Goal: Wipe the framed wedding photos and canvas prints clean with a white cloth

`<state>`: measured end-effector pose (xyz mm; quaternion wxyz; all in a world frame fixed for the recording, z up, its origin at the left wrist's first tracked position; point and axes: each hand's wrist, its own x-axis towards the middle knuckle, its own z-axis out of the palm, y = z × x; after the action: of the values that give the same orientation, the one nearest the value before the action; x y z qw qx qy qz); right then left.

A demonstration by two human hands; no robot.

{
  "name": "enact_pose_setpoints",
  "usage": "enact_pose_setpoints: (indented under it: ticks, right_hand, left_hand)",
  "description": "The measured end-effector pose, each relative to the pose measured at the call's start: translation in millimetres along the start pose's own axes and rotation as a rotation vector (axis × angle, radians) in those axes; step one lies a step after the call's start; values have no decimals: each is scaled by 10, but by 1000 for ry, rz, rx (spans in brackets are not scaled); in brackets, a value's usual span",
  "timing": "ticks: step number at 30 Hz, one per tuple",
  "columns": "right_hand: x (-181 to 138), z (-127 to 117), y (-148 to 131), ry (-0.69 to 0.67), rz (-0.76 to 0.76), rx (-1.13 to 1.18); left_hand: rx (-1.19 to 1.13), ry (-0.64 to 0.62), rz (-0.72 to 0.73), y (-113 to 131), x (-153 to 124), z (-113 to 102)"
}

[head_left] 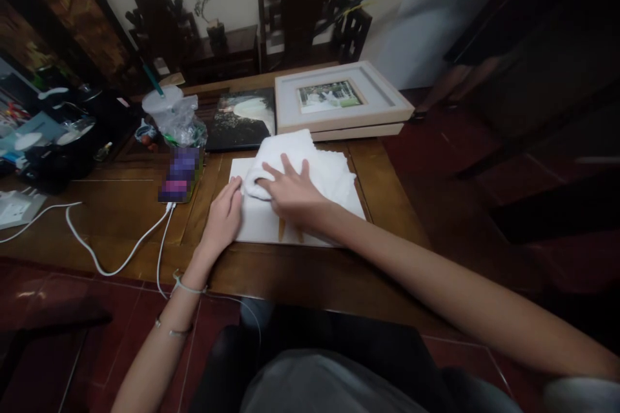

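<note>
A white cloth (314, 164) lies bunched on a flat white picture frame (261, 222) on the low wooden table (121, 213). My right hand (290, 193) presses flat on the cloth's near edge, fingers spread. My left hand (223, 216) rests on the frame's left edge beside the cloth, fingers curled loosely against the frame and holding nothing I can make out.
Behind lie a larger white framed photo (339, 100) and a dark photo print (242, 117). A phone (180, 174) with white charging cables (116, 251), a lidded cup in a plastic bag (172, 113) and clutter (43, 135) sit left. A person's legs (450, 87) stand at the right.
</note>
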<state>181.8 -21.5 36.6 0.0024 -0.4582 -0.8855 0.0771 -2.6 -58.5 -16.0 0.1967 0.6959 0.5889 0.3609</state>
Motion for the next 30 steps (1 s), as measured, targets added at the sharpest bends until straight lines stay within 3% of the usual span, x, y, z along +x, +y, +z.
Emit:
enact_pose_setpoints:
  ticks: [3,6,9,11,13,16,20,26,30]
  right_hand:
    - [32,86,-219,81,-84,-79]
    - [-226,210,-331,166,-369,-74]
    - [-575,257,-275,156,-589,0]
    - [-730,216,-146,113,-622,59]
    - [-767,133,30,78,-585,114]
    - [-607,-8,286,58,-397,138]
    - [-187,-136,361,63,-161,113]
    - [341,-186,33,112,-147,232]
    - [364,-238,116,128,-166,312]
  left_hand:
    - [-200,94,-117,-41,42,-13]
    - [-261,149,-132,-55,54,-24]
    - [-210,161,-130,-17,31,-27]
    - [-140,130,-105,21,9,-16]
    - [-33,54,-40,48,-10,5]
    - [103,-43,56,49,-26,37]
    - [160,-37,97,31,-29,51]
    - [178,-25,162,78,-22,29]
    - [209,-1,147,38,-31,37]
